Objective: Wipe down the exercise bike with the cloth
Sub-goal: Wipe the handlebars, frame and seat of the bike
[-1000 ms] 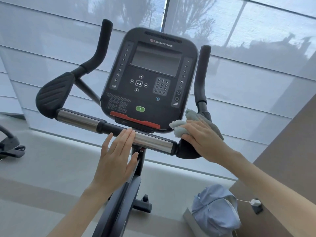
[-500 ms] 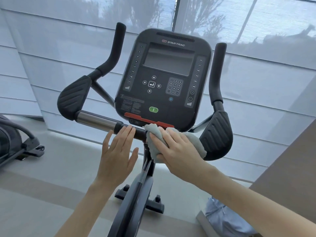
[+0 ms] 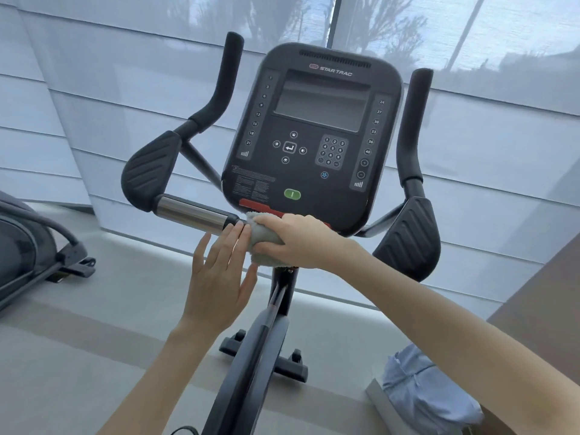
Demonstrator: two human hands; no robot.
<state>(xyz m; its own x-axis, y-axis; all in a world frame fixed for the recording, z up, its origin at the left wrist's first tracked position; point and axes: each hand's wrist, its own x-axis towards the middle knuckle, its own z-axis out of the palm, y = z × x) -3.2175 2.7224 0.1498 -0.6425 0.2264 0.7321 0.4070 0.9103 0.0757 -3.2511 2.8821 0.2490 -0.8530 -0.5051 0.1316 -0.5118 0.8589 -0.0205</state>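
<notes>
Head view. Exercise bike (image 3: 248, 365) stands w/ its front toward the window blinds (image 3: 94, 89). Its frame runs up & away from the wearer to the console (image 3: 314, 136), whose face tilts back toward the camera. Crossbar (image 3: 191, 215) sits just under the console's bottom edge, long axis approx left-right, sloping down to the right. It has a chrome sleeve on its left stretch & a ribbed elbow pad (image 3: 150, 171) at the left end. A second pad (image 3: 408, 237) is lower right of the console. One upright grip (image 3: 226, 83) rises left of the console, another (image 3: 414, 120) right of it.

Cloth (image 3: 262, 243), grey & bunched, is wrapped on the crossbar below the console's lower-left corner, right by the red strip. Right hand (image 3: 301, 243) grips it, fingers & thumb curled round. Left hand (image 3: 219, 277) is just left of the cloth: fingers straight & together, tips on the bar at the chrome sleeve's end, thumb out sideways.

Far left of the console, part of another machine (image 3: 28, 246) on the floor. Lower right of the console, a pale blue garment (image 3: 426, 394) on a ledge.
</notes>
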